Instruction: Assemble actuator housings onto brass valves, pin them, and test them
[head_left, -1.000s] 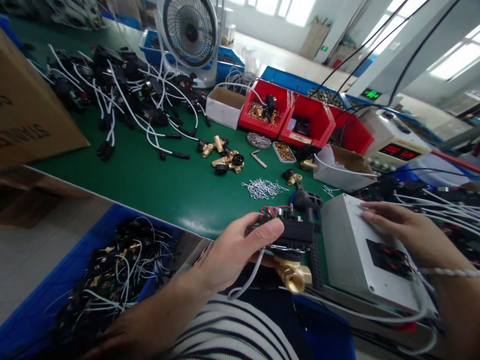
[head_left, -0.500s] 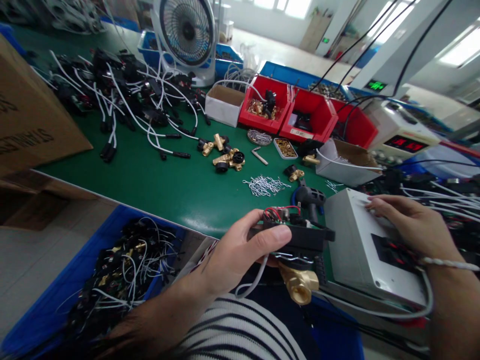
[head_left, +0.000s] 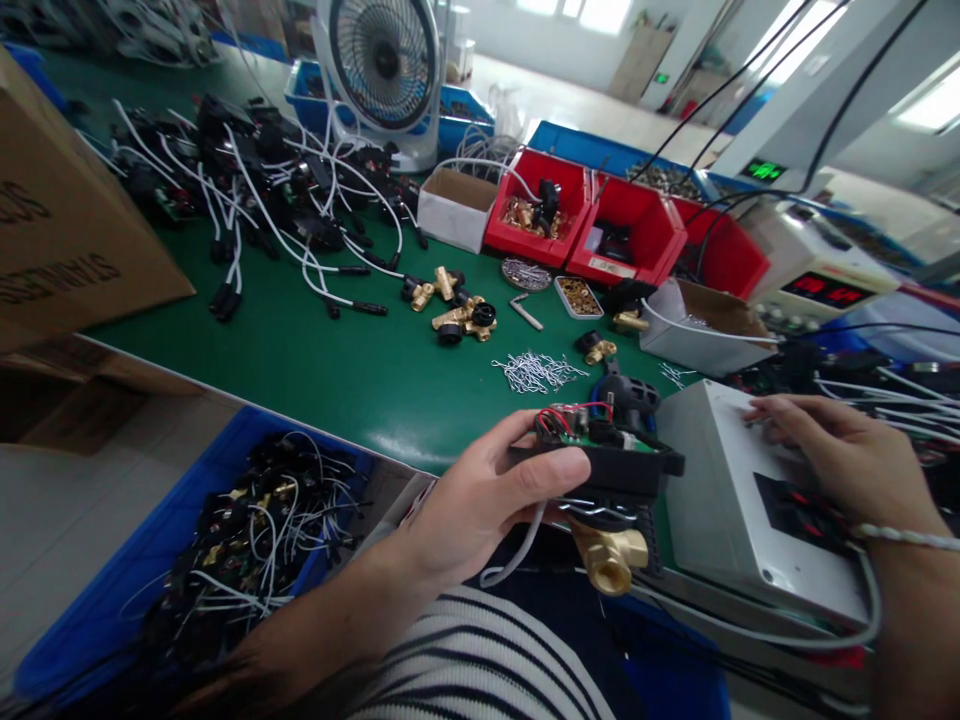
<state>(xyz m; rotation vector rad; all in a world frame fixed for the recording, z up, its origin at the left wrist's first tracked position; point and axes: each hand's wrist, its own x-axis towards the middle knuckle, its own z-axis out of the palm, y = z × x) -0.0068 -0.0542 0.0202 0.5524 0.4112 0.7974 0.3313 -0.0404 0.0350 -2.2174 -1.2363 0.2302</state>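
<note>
My left hand [head_left: 480, 495] grips a black motorised valve unit [head_left: 600, 462] with an open top showing a green board and red wires. A brass valve body [head_left: 611, 560] hangs under it and a grey cable trails from it toward my lap. The unit is held level just left of a white metal control box [head_left: 720, 480]. My right hand [head_left: 844, 460] lies on top of that box, fingers stretched toward its far edge, beside a black switch panel [head_left: 802, 510].
A green bench mat [head_left: 337, 360] carries brass fittings [head_left: 457, 315], a heap of wire clips [head_left: 536, 372], red bins [head_left: 592, 230], cardboard trays, a tangle of cabled units [head_left: 262, 190] and a fan [head_left: 382, 65]. A blue crate of cabled parts [head_left: 240, 540] sits at lower left. A cardboard box [head_left: 67, 220] stands left.
My left hand has raised the valve unit slightly and tilted it so its open top shows more. My right hand has stayed on the white box with little movement.
</note>
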